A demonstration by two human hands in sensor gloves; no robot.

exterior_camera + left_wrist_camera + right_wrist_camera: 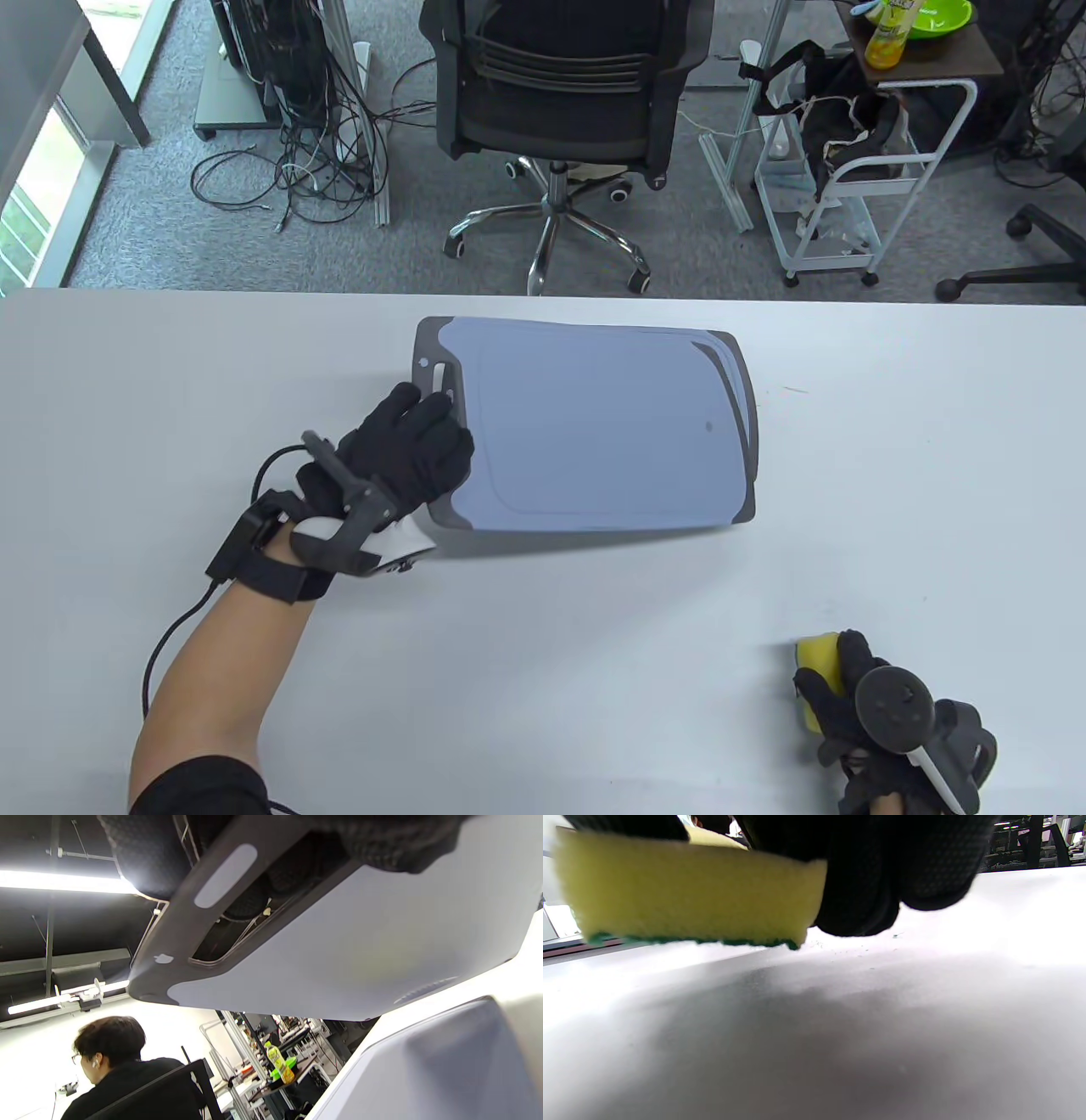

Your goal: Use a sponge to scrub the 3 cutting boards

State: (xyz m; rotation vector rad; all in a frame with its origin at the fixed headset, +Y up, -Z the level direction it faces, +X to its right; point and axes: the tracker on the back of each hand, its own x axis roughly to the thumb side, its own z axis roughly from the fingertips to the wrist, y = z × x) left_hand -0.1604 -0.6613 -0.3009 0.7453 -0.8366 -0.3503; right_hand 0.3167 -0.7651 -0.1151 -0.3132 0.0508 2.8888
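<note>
- Cutting board (594, 433): long axis along table's (170, 382) far edge, handle end leftward, gripped there by left hand (407, 454).
- Sponge (816, 671): grasped in right hand (848, 705), near-right corner.

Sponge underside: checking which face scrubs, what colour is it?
Green, under the yellow sponge; clearest in the right wrist view.

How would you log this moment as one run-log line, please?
left hand: holds cutting board edge, lifted | right hand: holds sponge | scrubbing: none
</note>
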